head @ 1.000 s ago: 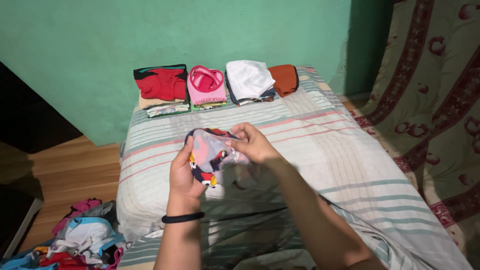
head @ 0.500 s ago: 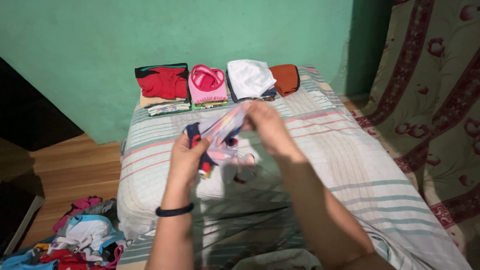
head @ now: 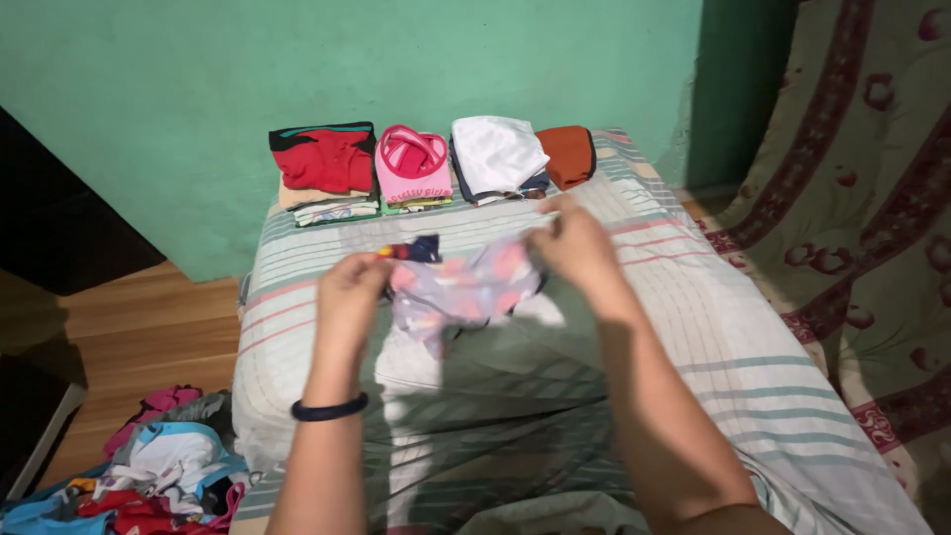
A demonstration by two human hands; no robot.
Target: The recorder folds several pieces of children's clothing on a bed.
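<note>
Item: patterned garment, stretched above the striped bed; my left hand and right hand each pinch an edge. Risk, I judge: a slipped edge, garment bunching.

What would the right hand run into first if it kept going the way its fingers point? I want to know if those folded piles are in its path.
Probably the white folded pile. The right hand, gripping the patterned garment, points toward the wall, with bare striped bedsheet between; depth is uncertain.
</note>
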